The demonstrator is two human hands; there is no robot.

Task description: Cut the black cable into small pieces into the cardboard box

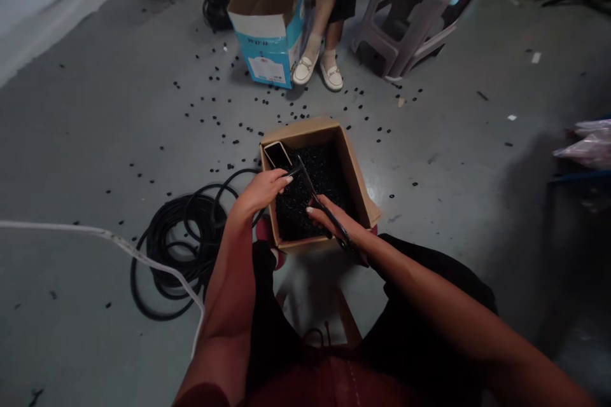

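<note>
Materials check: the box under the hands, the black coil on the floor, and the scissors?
The box looks like plain brown corrugated cardboard, matte with a fibrous finish. The coil looks like rubber or PVC-sheathed cable, with soft-bending loops and a dull sheen. The scissors are probably dark-finished steel, judging by the thin rigid blades, but the light leaves that open.

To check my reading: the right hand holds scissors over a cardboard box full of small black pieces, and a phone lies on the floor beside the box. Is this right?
Not quite: the head view shows the phone inside the cardboard box, in a corner, not on the floor. The rest stands: the right hand holds scissors over the small black pieces.
</note>
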